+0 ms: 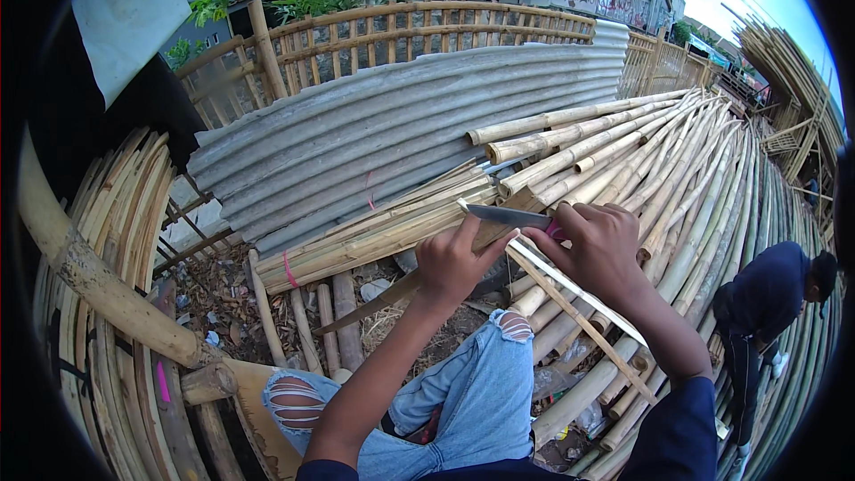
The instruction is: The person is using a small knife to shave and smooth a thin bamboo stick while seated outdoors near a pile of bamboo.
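As the right hand point(590, 248) grips a knife point(503, 216) at center frame, the left hand point(448, 263) pinches a pale strip point(579, 290), bamboo poles point(681, 205) at right.

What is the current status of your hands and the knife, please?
Right hand gripping knife, pointed leftward. Left hand pinching pale strip. Possibly in the way: left hand itself, close to the knife.

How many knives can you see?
I can see 1: the knife is in the right hand, its blade pointing toward the left hand. More could be hidden among the bamboo poles.
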`<state>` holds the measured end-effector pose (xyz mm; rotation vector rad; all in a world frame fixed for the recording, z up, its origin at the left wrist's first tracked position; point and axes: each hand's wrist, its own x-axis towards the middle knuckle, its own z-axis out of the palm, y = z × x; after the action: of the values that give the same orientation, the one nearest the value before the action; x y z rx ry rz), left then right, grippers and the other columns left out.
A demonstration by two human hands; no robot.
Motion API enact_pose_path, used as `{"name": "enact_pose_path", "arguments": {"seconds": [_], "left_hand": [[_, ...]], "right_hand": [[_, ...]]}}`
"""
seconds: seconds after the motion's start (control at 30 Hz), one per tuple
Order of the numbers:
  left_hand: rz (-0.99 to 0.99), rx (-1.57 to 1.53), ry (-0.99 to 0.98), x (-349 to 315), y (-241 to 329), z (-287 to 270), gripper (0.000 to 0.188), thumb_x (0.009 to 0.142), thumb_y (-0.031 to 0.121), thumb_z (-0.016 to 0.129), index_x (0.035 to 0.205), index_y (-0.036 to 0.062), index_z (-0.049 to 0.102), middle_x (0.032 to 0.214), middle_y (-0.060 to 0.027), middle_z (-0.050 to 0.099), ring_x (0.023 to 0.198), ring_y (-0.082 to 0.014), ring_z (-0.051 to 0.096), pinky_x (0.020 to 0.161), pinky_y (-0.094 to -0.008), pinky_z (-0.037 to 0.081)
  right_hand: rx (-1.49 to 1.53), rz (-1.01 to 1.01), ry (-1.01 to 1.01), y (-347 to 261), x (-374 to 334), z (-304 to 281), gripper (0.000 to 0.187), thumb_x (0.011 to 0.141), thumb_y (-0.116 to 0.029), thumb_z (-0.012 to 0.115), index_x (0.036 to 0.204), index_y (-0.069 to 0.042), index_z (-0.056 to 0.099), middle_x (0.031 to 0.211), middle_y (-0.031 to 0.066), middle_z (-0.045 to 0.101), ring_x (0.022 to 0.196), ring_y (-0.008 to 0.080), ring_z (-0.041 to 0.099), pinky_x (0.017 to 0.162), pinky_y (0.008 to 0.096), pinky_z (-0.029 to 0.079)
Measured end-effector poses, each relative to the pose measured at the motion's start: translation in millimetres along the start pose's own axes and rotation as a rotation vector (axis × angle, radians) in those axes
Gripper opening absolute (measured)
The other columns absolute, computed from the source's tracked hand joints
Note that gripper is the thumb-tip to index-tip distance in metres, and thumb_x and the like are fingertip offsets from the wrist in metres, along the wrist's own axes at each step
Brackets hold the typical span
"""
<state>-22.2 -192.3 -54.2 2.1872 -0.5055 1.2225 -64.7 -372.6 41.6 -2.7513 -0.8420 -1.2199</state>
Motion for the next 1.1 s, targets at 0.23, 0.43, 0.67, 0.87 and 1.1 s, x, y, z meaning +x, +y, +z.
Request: {"name": "enact_pose_path", "arguments": {"seconds": [0.23,0.43,0.67,0.87,1.1], "left_hand": [[-0.021,-0.042,0.041,1.9,-0.7,0.0,0.039,0.078,0.046,0.068,0.076,0.0085,0.058,0.046,-0.0057,0.054,0.040,-0.0216,0.058,0.038,-0.0332,0.043],[-0.007,-0.076,0.047,0.9,-3.5,0.7,0.036,0.078,0.041,0.069,0.073,0.0085,0.055,0.045,-0.0059,0.053,0.039,-0.0211,0.057,0.038,-0.0327,0.043],[-0.031,-0.056,0.024,1.4,-1.6,5.2,0.036,0.078,0.042,0.069,0.073,0.0085,0.056,0.044,-0.0053,0.053,0.039,-0.0205,0.057,0.037,-0.0322,0.042],[-0.016,-0.034,0.021,-0.1,-1.5,0.8,0.037,0.079,0.044,0.067,0.075,0.0094,0.056,0.046,-0.0046,0.054,0.040,-0.0210,0.058,0.038,-0.0323,0.043],[-0.010,-0.030,0.034,-0.7,-1.0,4.4,0.036,0.079,0.044,0.067,0.074,0.0098,0.056,0.046,-0.0047,0.054,0.040,-0.0207,0.058,0.037,-0.0324,0.042]], "right_hand": [[0.010,0.062,0.134,2.1,2.7,15.1,0.040,0.079,-0.044,0.066,0.061,-0.012,0.052,0.049,0.0022,0.052,0.039,0.0185,0.052,0.039,0.0298,0.036],[-0.020,0.469,0.140,44.0,18.4,18.4,0.044,0.083,-0.042,0.063,0.061,-0.005,0.051,0.046,0.0049,0.047,0.042,0.0184,0.050,0.043,0.0293,0.034],[0.883,0.687,0.168,43.9,-8.5,36.1,0.027,0.088,-0.026,0.059,0.075,-0.004,0.052,0.061,-0.0048,0.039,0.055,0.0040,0.034,0.050,0.0209,0.027],[0.796,0.434,0.344,-5.8,3.2,40.3,0.028,0.067,-0.013,0.079,0.087,-0.001,0.062,0.069,0.0022,0.057,0.054,0.0074,0.041,0.050,0.0227,0.035],[0.722,0.384,0.421,-15.8,8.7,42.3,0.018,0.071,-0.010,0.076,0.078,-0.001,0.063,0.068,0.0046,0.060,0.054,0.0061,0.047,0.048,0.0214,0.035]]}}
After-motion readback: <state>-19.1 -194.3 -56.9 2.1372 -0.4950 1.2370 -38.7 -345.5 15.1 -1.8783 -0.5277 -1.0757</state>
